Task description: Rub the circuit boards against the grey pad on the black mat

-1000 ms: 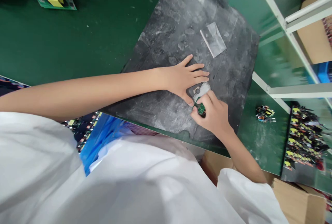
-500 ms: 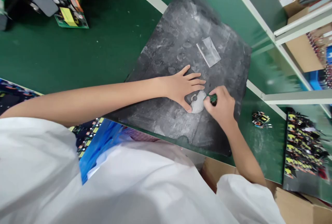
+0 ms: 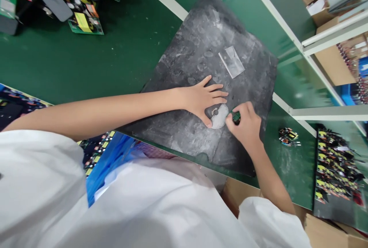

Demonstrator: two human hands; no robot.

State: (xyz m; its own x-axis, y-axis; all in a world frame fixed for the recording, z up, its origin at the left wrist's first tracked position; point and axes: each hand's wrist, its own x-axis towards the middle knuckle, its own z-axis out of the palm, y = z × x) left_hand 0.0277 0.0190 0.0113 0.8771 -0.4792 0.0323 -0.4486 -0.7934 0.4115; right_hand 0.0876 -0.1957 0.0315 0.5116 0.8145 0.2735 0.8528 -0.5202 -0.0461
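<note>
My left hand point(image 3: 202, 96) lies flat with its fingers spread on a worn black mat point(image 3: 184, 58). Its thumb and fingers reach the edge of a whitish-grey round patch point(image 3: 220, 117), which has a small ring-like spot point(image 3: 215, 111) near the thumb. At the right side of that patch, my right hand point(image 3: 245, 123) is closed around a small green circuit board point(image 3: 236, 117). Most of the board is hidden by the fingers. Beyond both hands a small clear plastic bag point(image 3: 231, 62) rests on the mat.
Circuit boards with grey metal plates point(image 3: 83, 14) lie at the upper left on the green table point(image 3: 120, 56). A small cluster of parts point(image 3: 288, 137) sits right of the mat, with rows of assembled boards point(image 3: 335, 163) farther right. White frame bars point(image 3: 330, 112) cross the right side. Cardboard boxes point(image 3: 324, 230) stand below.
My right hand has turned slightly, keeping the small green board at the patch's right edge. My left hand stays flat in place. The whole view has shifted a little.
</note>
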